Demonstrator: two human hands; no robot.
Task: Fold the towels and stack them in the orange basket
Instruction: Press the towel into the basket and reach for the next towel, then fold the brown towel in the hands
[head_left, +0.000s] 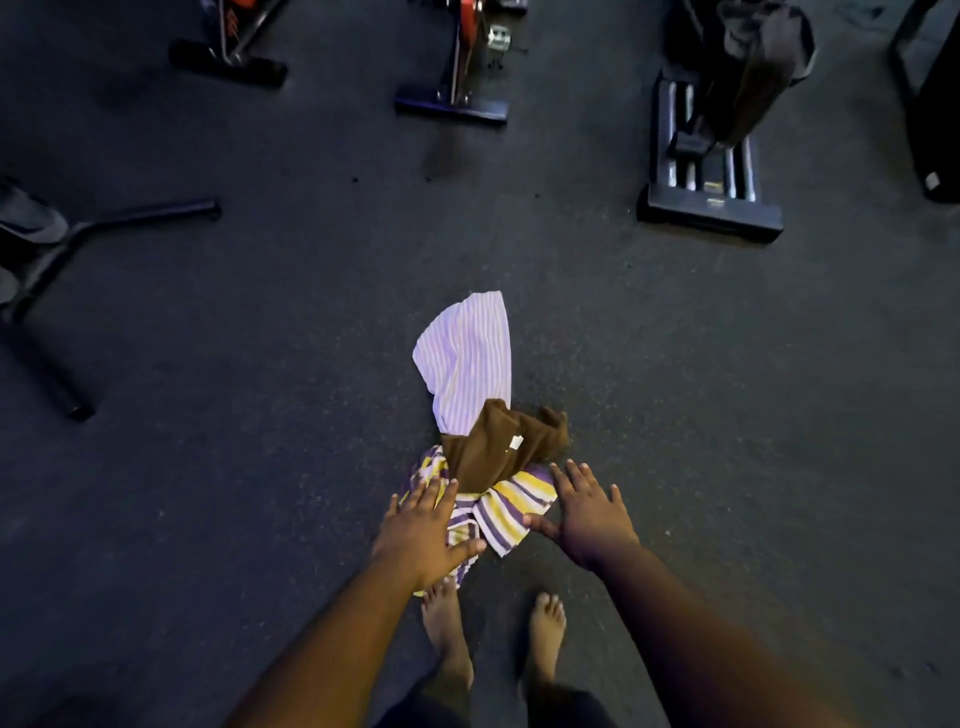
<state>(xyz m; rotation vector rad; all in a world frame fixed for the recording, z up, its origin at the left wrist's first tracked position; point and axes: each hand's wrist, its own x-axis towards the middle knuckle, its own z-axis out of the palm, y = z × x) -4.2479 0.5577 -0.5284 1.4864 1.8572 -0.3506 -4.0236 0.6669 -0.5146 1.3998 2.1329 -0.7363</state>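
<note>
A person stands barefoot on a dark gym floor (260, 322), both arms reaching down over a heap of 3 crumpled towels. The left hand (423, 530) lies with fingers spread on the purple-and-yellow striped towel (506, 512); the right hand (592, 514), fingers also apart, hovers at its right edge. A brown towel (493, 447) lies across it, a pale lilac striped towel (470, 358) beyond. Exercise machines (711, 156) stand behind.
</note>
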